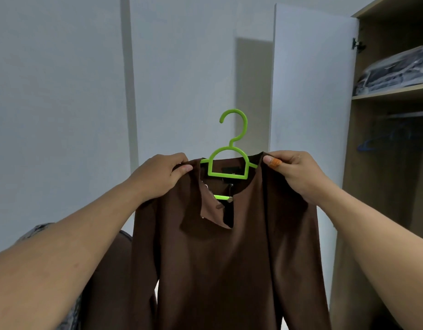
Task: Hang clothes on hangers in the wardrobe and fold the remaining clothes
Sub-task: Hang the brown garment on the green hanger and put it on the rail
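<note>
A brown top [224, 258] is held up in the air in front of a white wall [62, 91]. The top is already on a green hanger [229, 160], and the hook of the hanger points up. One shoulder of the top is pinched by the left hand [162, 175], with the thumb pressed on the cloth. The other shoulder is pinched by the right hand [293, 172]. An orange strip is seen on the thumb of that hand. The neck of the top is open, and one flap is folded down, so a green bar of the hanger can be seen inside.

The wardrobe [391, 163] is seen at the right, well apart from the top, and its white door [310, 91] is open. A clear bag of dark things [393, 72] is kept on its shelf [391, 91]. Under the shelf, a blue hanger [377, 142] is hung on the rail [410, 114].
</note>
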